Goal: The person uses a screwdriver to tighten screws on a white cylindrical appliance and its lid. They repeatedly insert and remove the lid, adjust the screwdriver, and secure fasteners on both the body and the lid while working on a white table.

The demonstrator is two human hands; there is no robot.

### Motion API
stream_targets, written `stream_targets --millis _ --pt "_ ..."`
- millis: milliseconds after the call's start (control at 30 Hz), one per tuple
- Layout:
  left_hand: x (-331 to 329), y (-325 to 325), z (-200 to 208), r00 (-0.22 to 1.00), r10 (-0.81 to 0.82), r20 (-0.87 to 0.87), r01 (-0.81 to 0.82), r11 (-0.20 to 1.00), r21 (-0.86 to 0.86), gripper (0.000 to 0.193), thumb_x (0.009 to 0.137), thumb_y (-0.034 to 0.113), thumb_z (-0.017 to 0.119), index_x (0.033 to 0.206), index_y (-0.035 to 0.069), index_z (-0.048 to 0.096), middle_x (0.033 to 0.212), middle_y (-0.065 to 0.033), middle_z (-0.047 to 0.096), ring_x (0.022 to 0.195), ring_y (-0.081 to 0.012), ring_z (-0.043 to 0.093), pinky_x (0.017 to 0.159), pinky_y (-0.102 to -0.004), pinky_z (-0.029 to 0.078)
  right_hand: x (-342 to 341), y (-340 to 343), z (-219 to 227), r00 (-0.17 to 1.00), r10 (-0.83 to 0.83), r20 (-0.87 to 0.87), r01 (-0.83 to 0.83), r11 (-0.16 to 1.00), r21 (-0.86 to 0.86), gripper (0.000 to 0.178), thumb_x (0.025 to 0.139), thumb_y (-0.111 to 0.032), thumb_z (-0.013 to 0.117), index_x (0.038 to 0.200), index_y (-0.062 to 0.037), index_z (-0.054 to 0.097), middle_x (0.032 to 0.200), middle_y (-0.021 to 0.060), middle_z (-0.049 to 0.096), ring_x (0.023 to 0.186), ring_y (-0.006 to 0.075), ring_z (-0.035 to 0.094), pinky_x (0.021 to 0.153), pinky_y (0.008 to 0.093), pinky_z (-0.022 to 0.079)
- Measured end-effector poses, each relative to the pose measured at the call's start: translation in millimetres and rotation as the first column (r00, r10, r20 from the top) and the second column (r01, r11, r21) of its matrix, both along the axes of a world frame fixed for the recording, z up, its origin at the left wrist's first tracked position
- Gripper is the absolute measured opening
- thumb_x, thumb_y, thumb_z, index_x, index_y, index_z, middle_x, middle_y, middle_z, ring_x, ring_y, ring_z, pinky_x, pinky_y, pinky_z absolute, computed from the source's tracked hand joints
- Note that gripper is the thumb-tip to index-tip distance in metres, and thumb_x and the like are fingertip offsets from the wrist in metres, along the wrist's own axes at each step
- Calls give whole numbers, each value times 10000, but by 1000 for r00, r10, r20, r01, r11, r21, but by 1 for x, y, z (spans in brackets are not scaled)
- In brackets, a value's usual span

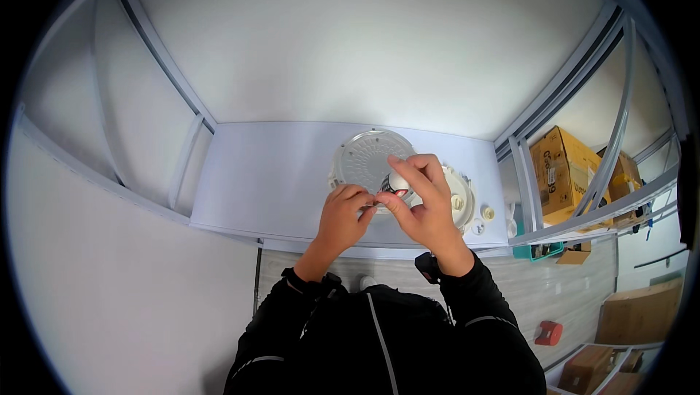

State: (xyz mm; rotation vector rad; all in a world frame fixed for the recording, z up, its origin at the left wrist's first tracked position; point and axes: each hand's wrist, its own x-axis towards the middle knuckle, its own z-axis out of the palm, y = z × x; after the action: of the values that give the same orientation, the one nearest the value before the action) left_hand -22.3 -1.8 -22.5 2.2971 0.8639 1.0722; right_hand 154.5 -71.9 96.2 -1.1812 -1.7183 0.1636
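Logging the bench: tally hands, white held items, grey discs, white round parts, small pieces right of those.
Hands: 2 (left hand, right hand)
White held item: 1
Grey disc: 1
White round part: 1
Small pieces: 2 (cream piece, white piece)
Total: 7

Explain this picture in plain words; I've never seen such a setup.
No machine here, just a person's bare left hand and right hand. The one picture comes from a fisheye camera on the person's head, looking down, so straight edges bend near the rim. On the pale table lie a round, patterned grey plate and, to its right, a round white part with two small pieces beside it. The right hand holds a small white object with dark and red marks; the left hand is close by, but whether it grips anything is unclear.
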Motion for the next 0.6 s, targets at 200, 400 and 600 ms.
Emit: stream_targets --millis 200,400,600 --pt "-2 -1 15 983 -13 -184 19 999 33 233 849 95 817 1064 109 728 1068 -10 683 1071 -266 632 899 -423 528 -5 5 1 998 66 10 -67 993 96 505 906 -51 815 1385 -8 662 1259 194 669 1062 354 691 874 384 579" --pt "-2 4 21 923 9 -385 67 980 185 182 889 169 791 1043 98 724 1073 0 673 1036 -244 634 838 -415 530 -9 2 5 997 70 35 -72 994 85 499 910 -91 813 1386 -40 671 1286 187 666 1058 363 687 875 415 582" --pt "-5 13 22 905 -30 -425 115 978 174 182 912 202 784 1064 110 740 1083 15 686 1027 -244 645 802 -423 531 -11 -3 15 995 3 103 -11 997 78 407 898 -57 794 1297 -38 715 1311 189 672 1143 357 682 906 418 582"
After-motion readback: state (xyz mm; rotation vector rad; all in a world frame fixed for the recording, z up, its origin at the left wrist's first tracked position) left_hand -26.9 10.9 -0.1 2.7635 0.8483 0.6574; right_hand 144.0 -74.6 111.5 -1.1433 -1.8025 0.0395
